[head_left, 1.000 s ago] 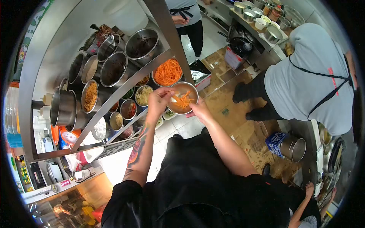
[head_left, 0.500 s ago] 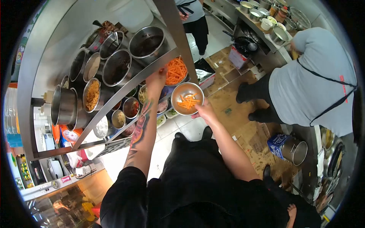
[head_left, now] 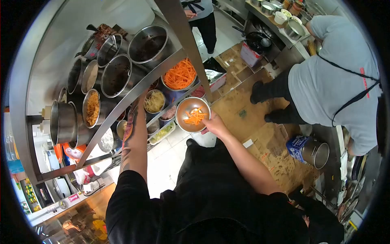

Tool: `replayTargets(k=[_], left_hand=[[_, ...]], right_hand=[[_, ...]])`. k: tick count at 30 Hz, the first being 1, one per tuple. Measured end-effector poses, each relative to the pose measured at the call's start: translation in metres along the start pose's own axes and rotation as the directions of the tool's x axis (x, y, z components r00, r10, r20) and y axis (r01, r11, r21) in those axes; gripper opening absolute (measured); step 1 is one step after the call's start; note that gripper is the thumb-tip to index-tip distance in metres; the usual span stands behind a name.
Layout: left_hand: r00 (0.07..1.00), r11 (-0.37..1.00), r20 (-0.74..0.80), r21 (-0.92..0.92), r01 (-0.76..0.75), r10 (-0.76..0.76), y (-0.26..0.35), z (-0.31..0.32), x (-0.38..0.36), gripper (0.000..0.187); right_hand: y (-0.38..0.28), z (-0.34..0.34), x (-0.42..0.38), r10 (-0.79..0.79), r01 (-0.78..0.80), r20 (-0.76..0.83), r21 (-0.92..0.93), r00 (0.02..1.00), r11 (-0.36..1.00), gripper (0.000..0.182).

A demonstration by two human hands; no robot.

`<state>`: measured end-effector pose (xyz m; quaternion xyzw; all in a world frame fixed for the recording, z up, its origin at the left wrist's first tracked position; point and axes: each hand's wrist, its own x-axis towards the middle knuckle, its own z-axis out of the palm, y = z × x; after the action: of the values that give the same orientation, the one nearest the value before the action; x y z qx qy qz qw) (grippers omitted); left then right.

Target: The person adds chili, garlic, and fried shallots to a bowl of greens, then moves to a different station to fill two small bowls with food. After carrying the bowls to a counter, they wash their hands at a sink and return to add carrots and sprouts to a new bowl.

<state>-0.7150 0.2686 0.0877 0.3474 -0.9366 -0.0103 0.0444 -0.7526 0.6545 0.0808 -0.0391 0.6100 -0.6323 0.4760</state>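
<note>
My right hand [head_left: 214, 125] grips the rim of a small metal bowl [head_left: 183, 106], its fingers mostly underneath. Shredded carrot [head_left: 195, 116] lies in the bottom of the bowl. My left forearm reaches up under the metal shelf rail, which hides the hand and its fingers. Nearest to that arm are a container of pale shreds [head_left: 154, 101] and other small metal containers. A large container heaped with shredded carrot [head_left: 179, 75] stands beyond, close to the shelf post.
Deep metal pots [head_left: 148, 44] and a container of orange-brown bits [head_left: 92, 107] crowd the upper shelf. A slanting metal post [head_left: 185, 44] rises beside my bowl. One co-worker in grey [head_left: 333, 81] stands at the right counter, another at the back. A metal pot [head_left: 319, 155] sits at right.
My left hand has moved from beside the large carrot container down and left, behind the shelf rail. The bowl in my right hand has shifted slightly left and down.
</note>
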Motion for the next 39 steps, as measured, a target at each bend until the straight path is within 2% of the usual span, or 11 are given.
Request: replayTargets(k=[5,7,8,9,11,13,14,16,19,24,39], left_hand=[[0.999,1.000,-0.040,-0.004,0.000,0.000,-0.039,0.001,-0.011,0.032],[0.999,0.979,-0.042,-0.203,-0.029,0.021,-0.054,-0.003,-0.008,0.032],[0.998,0.820,0.065,-0.570,0.053,-0.020,-0.009,-0.057,-0.034,0.029],[0.984,0.528,0.176,-0.834,0.159,-0.018,0.047,-0.106,-0.065,0.027],[0.941,0.413,0.206,-0.907,0.081,0.268,0.069,-0.088,-0.092,0.020],[0.871,0.701,0.279,-0.706,-0.100,0.404,0.094,-0.104,-0.115,0.025],[0.896,0.787,0.324,-0.615,-0.043,0.303,0.094,-0.108,-0.107,0.023],[0.988,0.805,0.013,-0.582,-0.120,0.157,0.051,-0.055,-0.056,0.024],[0.979,0.992,-0.165,-0.023,-0.124,0.119,0.016,-0.011,0.006,0.022],[0.995,0.996,-0.056,0.049,-0.077,0.080,0.009,0.003,0.017,0.021],[0.979,0.990,-0.165,-0.055,-0.128,0.117,-0.033,-0.013,-0.002,0.020]], right_hand=[[-0.020,0.009,0.002,0.015,-0.015,0.010,-0.023,1.000,1.000,0.054],[-0.025,0.016,0.006,-0.026,0.025,0.014,0.016,1.000,1.000,0.053],[-0.028,0.021,0.006,-0.066,0.066,0.005,0.010,0.998,0.998,0.052],[-0.029,0.025,0.009,-0.061,0.061,0.004,0.013,0.998,0.998,0.052],[-0.032,0.031,0.016,-0.057,0.056,0.006,0.055,0.998,0.997,0.050],[-0.023,0.035,0.027,-0.078,0.077,0.005,0.067,0.997,0.995,0.048],[-0.023,0.037,0.028,-0.084,0.084,-0.002,0.042,0.996,0.996,0.047],[-0.020,0.038,0.026,-0.089,0.089,-0.020,0.020,0.996,0.996,0.047],[-0.015,0.036,0.020,-0.125,0.128,-0.048,0.062,0.991,0.990,0.046],[-0.005,0.036,0.010,-0.075,0.079,-0.096,0.039,0.993,0.996,0.047],[-0.006,0.045,0.019,-0.123,0.124,-0.073,0.013,0.990,0.992,0.043]])
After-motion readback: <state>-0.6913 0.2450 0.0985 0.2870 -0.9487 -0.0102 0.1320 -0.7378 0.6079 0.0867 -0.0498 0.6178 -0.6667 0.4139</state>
